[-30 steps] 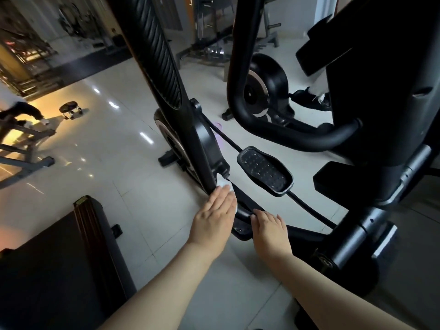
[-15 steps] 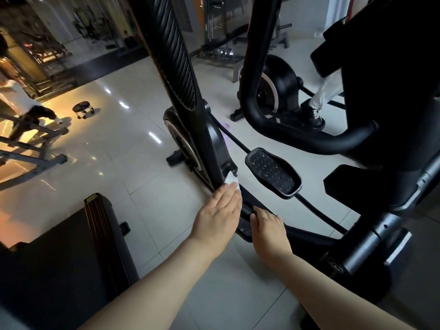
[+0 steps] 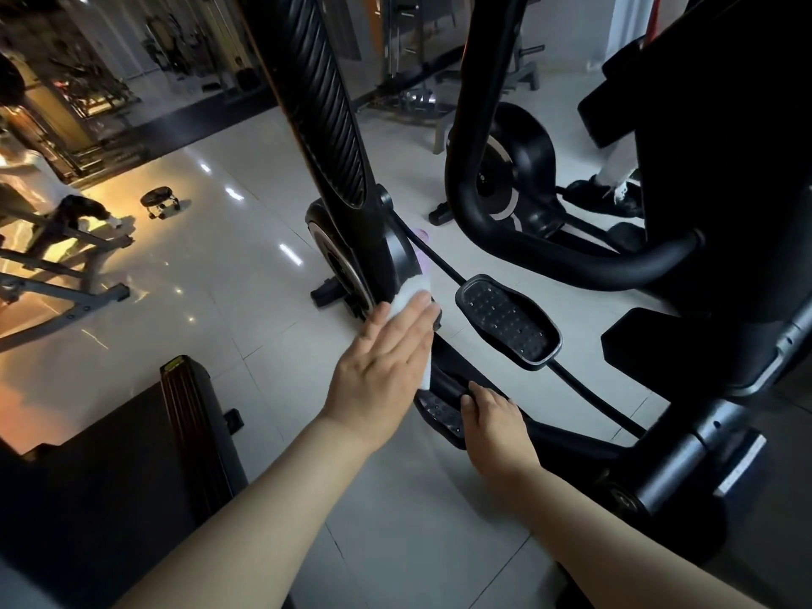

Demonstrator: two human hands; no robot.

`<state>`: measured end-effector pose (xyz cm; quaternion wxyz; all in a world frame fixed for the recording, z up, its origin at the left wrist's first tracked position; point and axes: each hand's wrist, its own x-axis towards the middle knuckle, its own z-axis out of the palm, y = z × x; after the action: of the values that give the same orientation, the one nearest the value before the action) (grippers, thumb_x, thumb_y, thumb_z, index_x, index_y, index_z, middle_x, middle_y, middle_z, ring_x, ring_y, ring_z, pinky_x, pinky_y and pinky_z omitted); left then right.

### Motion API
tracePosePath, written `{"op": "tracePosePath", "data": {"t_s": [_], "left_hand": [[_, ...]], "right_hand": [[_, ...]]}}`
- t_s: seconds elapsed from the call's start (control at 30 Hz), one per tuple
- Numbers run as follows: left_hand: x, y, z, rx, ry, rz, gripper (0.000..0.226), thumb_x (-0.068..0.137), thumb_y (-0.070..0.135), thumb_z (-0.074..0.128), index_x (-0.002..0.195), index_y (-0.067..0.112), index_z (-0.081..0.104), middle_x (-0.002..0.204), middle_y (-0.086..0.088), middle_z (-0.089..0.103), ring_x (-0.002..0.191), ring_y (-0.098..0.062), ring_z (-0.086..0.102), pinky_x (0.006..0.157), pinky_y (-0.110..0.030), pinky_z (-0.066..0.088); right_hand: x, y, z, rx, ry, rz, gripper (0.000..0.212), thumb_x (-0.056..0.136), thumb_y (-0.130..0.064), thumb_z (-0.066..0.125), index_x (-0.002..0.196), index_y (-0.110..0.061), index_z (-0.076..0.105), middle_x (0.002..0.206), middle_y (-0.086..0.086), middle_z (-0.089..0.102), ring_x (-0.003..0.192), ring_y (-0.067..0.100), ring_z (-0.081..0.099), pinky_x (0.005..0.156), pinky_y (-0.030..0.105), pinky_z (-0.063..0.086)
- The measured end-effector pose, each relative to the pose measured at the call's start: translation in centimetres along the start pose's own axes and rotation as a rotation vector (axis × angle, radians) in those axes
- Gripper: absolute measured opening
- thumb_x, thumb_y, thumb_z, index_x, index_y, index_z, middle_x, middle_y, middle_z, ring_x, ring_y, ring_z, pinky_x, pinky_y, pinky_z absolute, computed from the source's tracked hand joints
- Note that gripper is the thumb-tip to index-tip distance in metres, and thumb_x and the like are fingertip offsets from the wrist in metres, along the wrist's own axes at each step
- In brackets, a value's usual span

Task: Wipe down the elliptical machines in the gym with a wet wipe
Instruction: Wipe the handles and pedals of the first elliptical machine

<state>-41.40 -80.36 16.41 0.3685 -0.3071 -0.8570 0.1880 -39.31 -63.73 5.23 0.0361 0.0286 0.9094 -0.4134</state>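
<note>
A black elliptical machine fills the middle of the head view, with its flywheel housing, a ribbed upright arm and a studded foot pedal. My left hand lies flat, fingers straight, and presses a white wet wipe against the lower edge of the flywheel housing. My right hand curls its fingers over the near foot pedal low on the frame, partly covering it.
A second elliptical stands behind, with someone's shoe and white sock on it. A dark treadmill deck lies at lower left. A small round stool, a grey frame and another person are at far left on the tiled floor.
My left hand has slid the wipe up and forward along the flywheel housing, and more of the wipe shows. My right hand has stayed on the near pedal.
</note>
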Motion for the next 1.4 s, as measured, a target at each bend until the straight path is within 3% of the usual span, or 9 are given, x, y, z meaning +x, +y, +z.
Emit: {"op": "tracePosePath", "data": {"t_s": [0.13, 0.23, 0.37, 0.57, 0.73, 0.83, 1.0, 1.23, 1.4], "left_hand": [[0.3, 0.0, -0.1, -0.062, 0.026, -0.018, 0.056, 0.107, 0.003, 0.017, 0.131, 0.01, 0.068, 0.143, 0.001, 0.061, 0.144, -0.019, 0.045, 0.124, -0.041, 0.016], [0.2, -0.3, 0.1, -0.159, 0.049, -0.019, 0.043, 0.108, 0.004, 0.03, 0.132, 0.005, 0.067, 0.144, -0.004, 0.06, 0.144, -0.019, 0.045, 0.126, -0.04, 0.018], [0.3, -1.0, -0.3, -0.197, 0.088, -0.019, 0.038, 0.108, 0.002, 0.035, 0.129, -0.001, 0.067, 0.147, -0.01, 0.056, 0.145, -0.02, 0.043, 0.125, -0.04, 0.026], [0.5, -2.0, -0.9, -0.179, 0.172, 0.009, 0.035, 0.107, 0.007, 0.042, 0.129, 0.007, 0.068, 0.147, -0.004, 0.057, 0.143, -0.019, 0.046, 0.127, -0.038, 0.02], [1.5, -3.2, -1.8, -0.146, 0.23, -0.017, 0.034, 0.102, 0.01, 0.047, 0.127, 0.011, 0.069, 0.151, -0.003, 0.053, 0.146, -0.02, 0.042, 0.128, -0.037, 0.012], [2.6, -4.1, -2.4, -0.127, 0.254, -0.019, 0.034, 0.103, 0.011, 0.046, 0.127, 0.01, 0.07, 0.151, -0.005, 0.052, 0.147, -0.021, 0.041, 0.128, -0.038, 0.012], [3.8, -5.6, -3.7, -0.066, 0.347, -0.027, 0.035, 0.105, 0.007, 0.044, 0.129, 0.01, 0.07, 0.148, -0.004, 0.055, 0.141, -0.021, 0.048, 0.128, -0.038, 0.012], [3.4, -6.8, -4.0, 0.036, 0.418, -0.025, 0.042, 0.102, 0.008, 0.054, 0.144, 0.011, 0.056, 0.156, 0.0, 0.042, 0.147, -0.019, 0.039, 0.128, -0.037, 0.014], [4.0, -8.1, -4.1, 0.075, 0.413, -0.031, 0.045, 0.103, 0.014, 0.059, 0.148, 0.015, 0.053, 0.158, 0.0, 0.039, 0.156, -0.02, 0.021, 0.128, -0.04, 0.008]], "right_hand": [[-1.1, -3.2, -1.0, 0.41, 0.265, -0.245, 0.047, 0.106, -0.012, 0.044, 0.153, -0.013, 0.038, 0.156, 0.001, 0.042, 0.146, 0.01, 0.035, 0.122, 0.032, 0.028], [-1.3, -6.2, -1.6, 0.539, 0.255, -0.484, 0.055, 0.103, 0.004, 0.042, 0.156, -0.008, 0.033, 0.162, 0.0, 0.035, 0.15, 0.014, 0.032, 0.121, 0.037, 0.032], [-1.5, -8.6, -1.7, 0.658, 0.135, -0.481, 0.063, 0.105, 0.0, 0.04, 0.158, -0.027, 0.018, 0.162, -0.017, 0.026, 0.15, 0.005, 0.027, 0.123, 0.032, 0.028], [-1.2, -8.0, -0.9, 0.617, 0.134, -0.552, 0.066, 0.103, 0.008, 0.041, 0.16, -0.01, 0.012, 0.167, -0.004, 0.021, 0.153, 0.013, 0.023, 0.124, 0.034, 0.026], [-0.1, -9.7, -1.9, 0.602, 0.132, -0.52, 0.053, 0.108, -0.008, 0.04, 0.159, -0.011, 0.026, 0.162, -0.006, 0.035, 0.148, 0.007, 0.034, 0.121, 0.03, 0.031], [0.7, -10.1, -1.9, 0.539, 0.165, -0.495, 0.032, 0.109, -0.017, 0.039, 0.137, -0.01, 0.053, 0.125, -0.003, 0.062, 0.118, 0.008, 0.056, 0.101, 0.035, 0.047], [0.4, -9.7, -1.4, 0.493, 0.1, -0.394, 0.053, 0.109, -0.032, 0.035, 0.16, -0.022, 0.025, 0.162, -0.009, 0.034, 0.148, -0.001, 0.027, 0.121, 0.032, 0.028], [0.3, -13.4, -3.4, 0.617, 0.162, -0.518, 0.055, 0.11, -0.019, 0.036, 0.162, -0.024, 0.019, 0.159, -0.03, 0.023, 0.148, -0.005, 0.024, 0.12, 0.025, 0.028], [0.3, -10.8, -1.9, 0.555, 0.113, -0.445, 0.054, 0.11, -0.029, 0.03, 0.162, -0.028, 0.016, 0.164, -0.012, 0.029, 0.15, 0.001, 0.025, 0.123, 0.037, 0.028]]}}
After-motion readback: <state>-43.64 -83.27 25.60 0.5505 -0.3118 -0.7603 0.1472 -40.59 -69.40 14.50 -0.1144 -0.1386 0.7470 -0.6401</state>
